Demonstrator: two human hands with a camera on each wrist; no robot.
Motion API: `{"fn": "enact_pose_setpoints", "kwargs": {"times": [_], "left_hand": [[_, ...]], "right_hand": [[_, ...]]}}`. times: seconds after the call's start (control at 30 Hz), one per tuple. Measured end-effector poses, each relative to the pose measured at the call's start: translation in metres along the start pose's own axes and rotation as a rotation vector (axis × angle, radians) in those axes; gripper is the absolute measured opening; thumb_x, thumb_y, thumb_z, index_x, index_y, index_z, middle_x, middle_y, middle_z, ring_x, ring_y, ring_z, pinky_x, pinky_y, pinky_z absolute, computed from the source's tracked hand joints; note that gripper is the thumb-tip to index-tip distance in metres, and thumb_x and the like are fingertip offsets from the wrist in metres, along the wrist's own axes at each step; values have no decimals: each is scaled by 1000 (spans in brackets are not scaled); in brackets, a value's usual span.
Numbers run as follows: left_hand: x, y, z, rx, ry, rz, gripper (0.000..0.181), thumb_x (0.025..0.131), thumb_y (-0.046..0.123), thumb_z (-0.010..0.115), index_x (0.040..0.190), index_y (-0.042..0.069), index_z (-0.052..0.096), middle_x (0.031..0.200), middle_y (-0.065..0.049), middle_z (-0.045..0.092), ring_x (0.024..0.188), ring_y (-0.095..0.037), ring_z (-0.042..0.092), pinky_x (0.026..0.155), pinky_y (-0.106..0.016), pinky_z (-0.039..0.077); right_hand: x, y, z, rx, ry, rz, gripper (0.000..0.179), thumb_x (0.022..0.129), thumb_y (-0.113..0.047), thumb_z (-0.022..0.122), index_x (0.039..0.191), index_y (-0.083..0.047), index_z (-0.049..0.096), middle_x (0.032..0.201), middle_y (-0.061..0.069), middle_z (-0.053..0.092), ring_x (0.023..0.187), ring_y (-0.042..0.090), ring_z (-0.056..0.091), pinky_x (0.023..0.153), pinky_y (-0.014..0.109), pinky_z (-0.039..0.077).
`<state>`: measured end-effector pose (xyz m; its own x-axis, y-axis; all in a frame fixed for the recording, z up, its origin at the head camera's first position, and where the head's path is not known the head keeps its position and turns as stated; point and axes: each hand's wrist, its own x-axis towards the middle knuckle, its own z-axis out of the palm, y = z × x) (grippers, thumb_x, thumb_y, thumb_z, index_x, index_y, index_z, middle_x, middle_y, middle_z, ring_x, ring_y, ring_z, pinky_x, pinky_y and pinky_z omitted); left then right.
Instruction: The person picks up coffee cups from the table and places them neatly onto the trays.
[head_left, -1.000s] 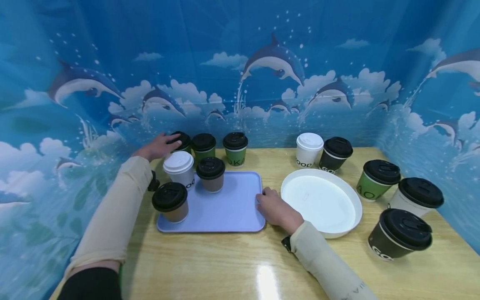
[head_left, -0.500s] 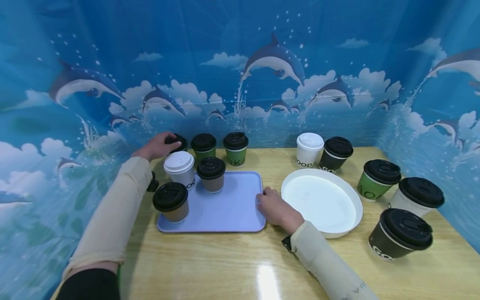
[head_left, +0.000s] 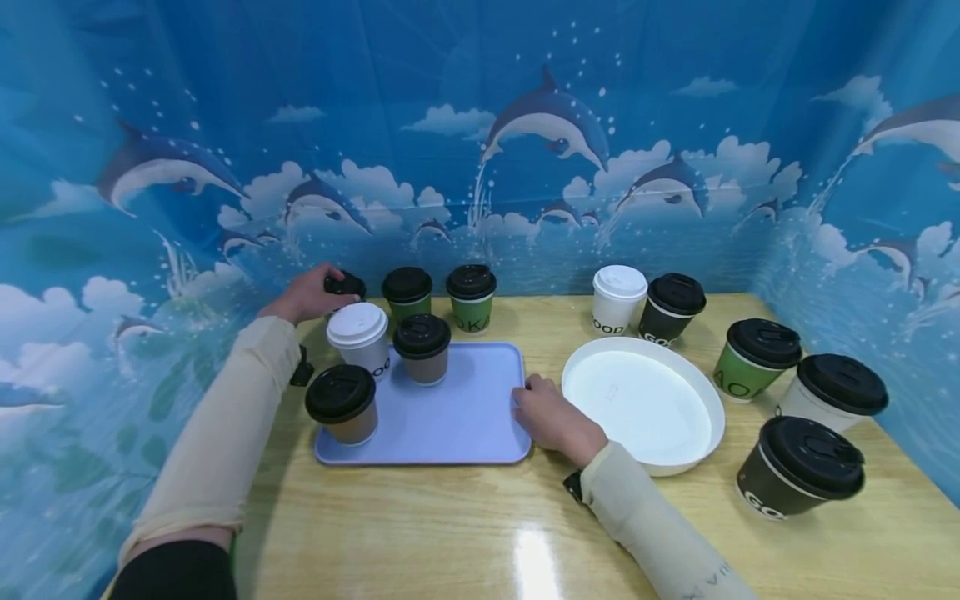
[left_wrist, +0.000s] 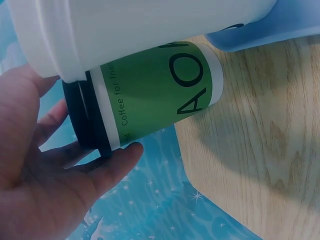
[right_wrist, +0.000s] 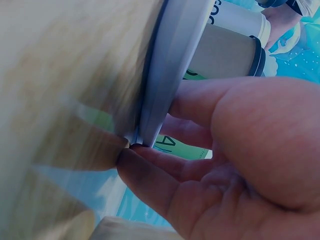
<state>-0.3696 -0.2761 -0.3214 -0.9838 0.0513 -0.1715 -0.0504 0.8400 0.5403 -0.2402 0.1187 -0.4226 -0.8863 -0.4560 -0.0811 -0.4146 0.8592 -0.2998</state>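
Observation:
At the back left, my left hand [head_left: 309, 294] grips a green paper coffee cup by its black lid [head_left: 345, 285]. The left wrist view shows fingers around that lid, above the cup's green sleeve [left_wrist: 155, 90]. A white-lidded cup [head_left: 358, 333] stands just in front and hides most of it in the head view. My right hand [head_left: 553, 419] holds the right edge of the lilac tray [head_left: 457, 417], with thumb and fingers at its rim [right_wrist: 172, 65]. On the tray's left part stand the white cup and two brown cups with black lids, one at the front [head_left: 343, 404] and one behind [head_left: 422, 348].
Two more green cups, one [head_left: 407, 292] and another [head_left: 471, 297], stand behind the tray. A round white tray [head_left: 641, 400] lies right of my right hand. Around it are a white-lidded cup [head_left: 617, 298], a green cup [head_left: 753, 358] and several black-lidded cups. A dolphin-print curtain [head_left: 450, 125] encloses the table.
My left hand has closed on the far-left green cup, which has shifted a little left, away from the neighbouring green cup. The right hand and the lilac tray stay still.

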Motion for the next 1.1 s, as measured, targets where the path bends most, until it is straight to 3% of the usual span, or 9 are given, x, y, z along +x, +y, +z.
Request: {"fn": "enact_pose_setpoints", "kwargs": {"times": [0.47, 0.7, 0.97, 1.1], "left_hand": [[-3, -4, -4, -16, 30, -18, 69, 100, 41, 64, 146, -2, 37, 155, -34, 32, 141, -53, 33, 108, -66, 37], [-6, -9, -6, -25, 40, -27, 68, 98, 42, 65, 142, -3, 37, 150, -34, 35, 135, -51, 39, 101, -63, 42], [-12, -8, -4, 6, 94, -36, 63, 97, 41, 64, 135, -2, 39, 138, -32, 44, 120, -46, 47, 90, -58, 45], [-12, -11, -2, 7, 142, -59, 72, 97, 45, 63, 143, -2, 36, 140, -34, 43, 119, -46, 48, 91, -59, 46]], "right_hand": [[1, -1, -1, 1, -4, 7, 33, 107, -14, 53, 131, 4, 64, 132, 31, 54, 119, 42, 55, 100, 54, 50], [1, -1, -2, -8, 4, 1, 31, 107, -14, 53, 129, 4, 65, 129, 30, 55, 116, 42, 56, 98, 53, 51], [0, -1, 0, -7, 16, -7, 30, 106, -13, 54, 127, 5, 66, 127, 31, 56, 113, 43, 56, 96, 54, 51], [-1, -1, 0, -16, 18, -12, 29, 106, -13, 55, 125, 5, 66, 126, 31, 56, 113, 43, 57, 96, 54, 52]]}}
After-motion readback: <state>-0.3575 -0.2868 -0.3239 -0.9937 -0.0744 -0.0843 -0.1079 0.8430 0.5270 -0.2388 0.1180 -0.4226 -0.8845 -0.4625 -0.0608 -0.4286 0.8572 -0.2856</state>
